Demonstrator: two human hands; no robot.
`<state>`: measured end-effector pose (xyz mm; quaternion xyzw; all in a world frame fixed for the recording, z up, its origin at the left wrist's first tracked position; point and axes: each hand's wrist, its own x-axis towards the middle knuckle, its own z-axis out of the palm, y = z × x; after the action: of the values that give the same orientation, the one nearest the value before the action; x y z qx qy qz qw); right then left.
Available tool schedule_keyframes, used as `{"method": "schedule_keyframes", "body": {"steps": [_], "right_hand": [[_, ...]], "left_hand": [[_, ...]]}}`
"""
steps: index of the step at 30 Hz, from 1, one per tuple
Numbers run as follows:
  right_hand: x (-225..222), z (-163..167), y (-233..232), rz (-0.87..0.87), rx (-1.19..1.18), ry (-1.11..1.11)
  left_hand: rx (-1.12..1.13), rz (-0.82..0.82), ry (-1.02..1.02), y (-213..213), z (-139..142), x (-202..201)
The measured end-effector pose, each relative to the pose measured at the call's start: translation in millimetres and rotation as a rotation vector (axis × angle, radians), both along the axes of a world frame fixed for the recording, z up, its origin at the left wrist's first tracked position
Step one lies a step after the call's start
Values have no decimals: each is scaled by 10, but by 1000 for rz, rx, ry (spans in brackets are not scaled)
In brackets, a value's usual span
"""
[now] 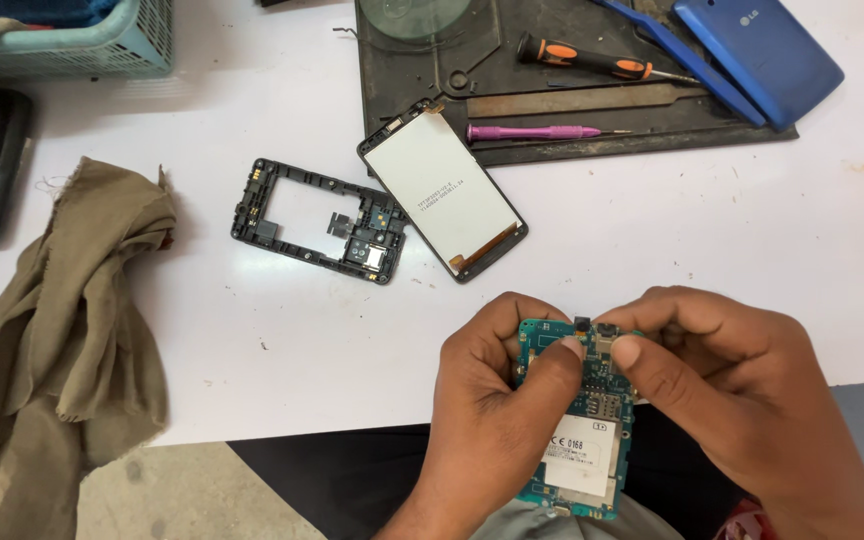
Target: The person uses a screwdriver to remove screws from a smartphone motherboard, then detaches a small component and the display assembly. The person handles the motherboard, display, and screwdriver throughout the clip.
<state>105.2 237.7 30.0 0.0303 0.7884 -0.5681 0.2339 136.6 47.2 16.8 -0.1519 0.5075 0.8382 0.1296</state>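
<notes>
Head view: basket (142, 45) holds cloth; hands' fingers (567, 350) pinch circuit board (582, 450).

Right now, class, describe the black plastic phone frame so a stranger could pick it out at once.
Start at the white table, between the olive cloth and the white-backed phone screen panel. There lies the black rectangular plastic phone frame. Unlike its solid neighbours, it is hollow, the table showing through its middle.

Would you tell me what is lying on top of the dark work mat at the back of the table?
On the dark work mat: an orange-handled screwdriver, a pink tool, a flat file, a blue phone cover. The mat beneath them is hidden.
</notes>
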Motion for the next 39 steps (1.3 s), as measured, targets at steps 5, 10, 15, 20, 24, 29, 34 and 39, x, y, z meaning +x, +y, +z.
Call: {"method": "schedule_keyframes", "body": {"steps": [5,10,15,20,24,29,34,39], "right_hand": [[37,38,-21,22,-79,56],[55,48,-28,46,-80,60],[88,44,-23,45,-86,51],[50,21,-32,34,19,54],[30,-29,-35,58,-169,162],[72,-133,-7,-22,-163,74],[96,-204,-13,56,-265,-13],[17,-143,-108,19,-230,3]], "left_hand": [[-5,6,9,2,-11,19],[-11,4,15,2,-19,22],[-24,7,55,3,-27,38],[-51,13,45,11,-24,41],[-27,74,61,28,8,30],[73,242,78,-73,32,-45],[61,308,93,-163,71,-83],[83,282,88,-187,95,-29]]}}
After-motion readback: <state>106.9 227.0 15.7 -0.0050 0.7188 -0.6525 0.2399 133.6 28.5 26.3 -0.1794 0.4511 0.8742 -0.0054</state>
